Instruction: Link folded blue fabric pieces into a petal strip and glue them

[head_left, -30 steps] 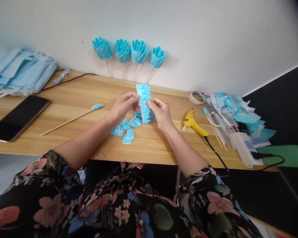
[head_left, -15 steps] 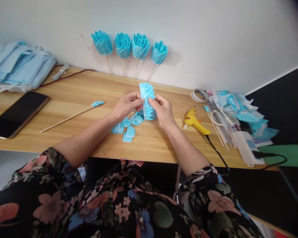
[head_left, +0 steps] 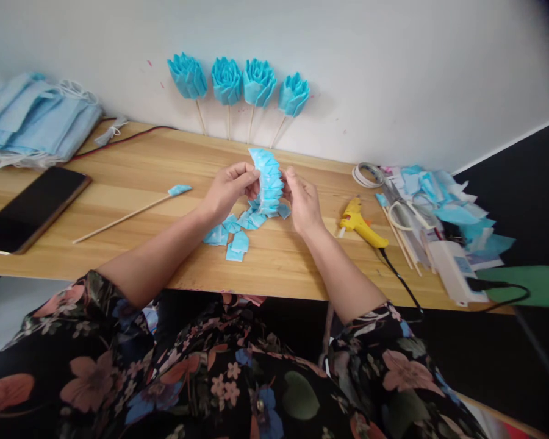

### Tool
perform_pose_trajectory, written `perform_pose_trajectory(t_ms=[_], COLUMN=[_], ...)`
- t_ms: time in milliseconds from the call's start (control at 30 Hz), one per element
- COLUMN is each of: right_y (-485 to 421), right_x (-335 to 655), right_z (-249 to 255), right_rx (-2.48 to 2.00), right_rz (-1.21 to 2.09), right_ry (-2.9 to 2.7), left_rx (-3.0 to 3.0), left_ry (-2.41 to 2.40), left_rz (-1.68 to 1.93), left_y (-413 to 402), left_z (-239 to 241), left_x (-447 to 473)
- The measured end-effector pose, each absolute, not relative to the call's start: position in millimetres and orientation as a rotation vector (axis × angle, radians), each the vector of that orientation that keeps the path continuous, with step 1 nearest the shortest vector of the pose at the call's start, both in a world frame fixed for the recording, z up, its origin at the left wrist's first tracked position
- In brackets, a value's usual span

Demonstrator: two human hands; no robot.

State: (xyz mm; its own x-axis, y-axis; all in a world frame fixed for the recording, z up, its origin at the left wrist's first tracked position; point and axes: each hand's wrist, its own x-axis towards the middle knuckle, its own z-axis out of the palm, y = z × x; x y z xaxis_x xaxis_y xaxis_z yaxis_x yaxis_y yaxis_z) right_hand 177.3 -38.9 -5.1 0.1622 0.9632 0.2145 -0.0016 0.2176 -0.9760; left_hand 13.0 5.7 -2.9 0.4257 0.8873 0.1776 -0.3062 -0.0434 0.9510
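Note:
A curved stack of folded blue fabric petals (head_left: 266, 182) is held upright over the wooden table (head_left: 165, 164). My left hand (head_left: 229, 190) pinches its upper left edge with fingers closed. On the right side, my right hand (head_left: 302, 201) presses against the stack with fingers closed on it. Several loose blue petals (head_left: 234, 235) lie on the table below my hands. A wooden stick with a blue tip (head_left: 132, 213) lies to the left.
Blue fabric flowers on sticks (head_left: 238, 85) lean on the wall behind. A yellow glue gun (head_left: 361, 227) with its cord, scissors (head_left: 405, 213), tape (head_left: 368, 175) and blue scraps (head_left: 452, 213) lie at the right. A phone (head_left: 32, 207) and stacked face masks (head_left: 32, 125) lie at the left.
The petal stack has bent from a straight column into a curve between my hands. Both hands stayed on it, about the same place above the table.

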Motion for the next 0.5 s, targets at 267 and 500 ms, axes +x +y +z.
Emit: perform_pose_trajectory(t_ms=[267, 500], right_y=[-41.0, -41.8], right_x=[177.1, 177.0], right_z=[-2.6, -2.8], right_rx=[-1.134, -1.155], right_rz=[0.930, 0.935], right_ry=[-1.202, -1.222], left_rx=[1.302, 1.329], left_ry=[0.606, 0.671], left_rz=[0.990, 0.999], left_y=[0.7, 0.4], left_z=[1.5, 3.6], left_x=[14.2, 14.5])
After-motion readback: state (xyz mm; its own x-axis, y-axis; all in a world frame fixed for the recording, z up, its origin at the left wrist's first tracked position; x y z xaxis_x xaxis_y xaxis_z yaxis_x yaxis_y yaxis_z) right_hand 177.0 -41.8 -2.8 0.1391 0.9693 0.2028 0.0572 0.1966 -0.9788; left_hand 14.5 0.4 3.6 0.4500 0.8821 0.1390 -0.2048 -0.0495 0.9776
